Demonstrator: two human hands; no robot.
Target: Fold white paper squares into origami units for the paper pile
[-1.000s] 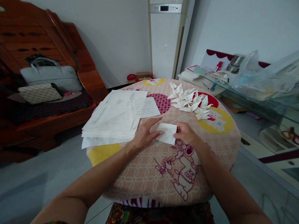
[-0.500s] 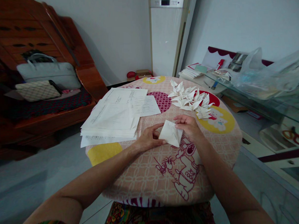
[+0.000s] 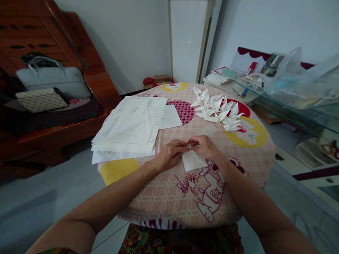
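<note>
A small folded white paper [image 3: 193, 161] lies near the middle of the round table [image 3: 160, 194]. My left hand [image 3: 172, 153] pinches its top left part, and my right hand [image 3: 204, 145] pinches it just beside, the fingertips of both nearly meeting. The fingers cover the paper's upper edge. Beyond my right hand sits a cluster of several folded white paper pieces with pointed tips [image 3: 217, 108]. To the left of my hands is a stack of printed sheets [image 3: 125, 130], one sheet sticking out to the right.
On the right, a glass shelf [image 3: 291, 108] bears plastic bags [image 3: 301, 81], metal containers and papers, with red-handled scissors [image 3: 335, 151] below. A wooden bench [image 3: 95, 81] with a grey bag [image 3: 56, 81] stands at the left. A tall white appliance [image 3: 190, 41] stands behind.
Both hands have come together at the paper's upper edge. The paper has turned, with its wide part now pointing towards me. The camera view has tilted slightly down.
</note>
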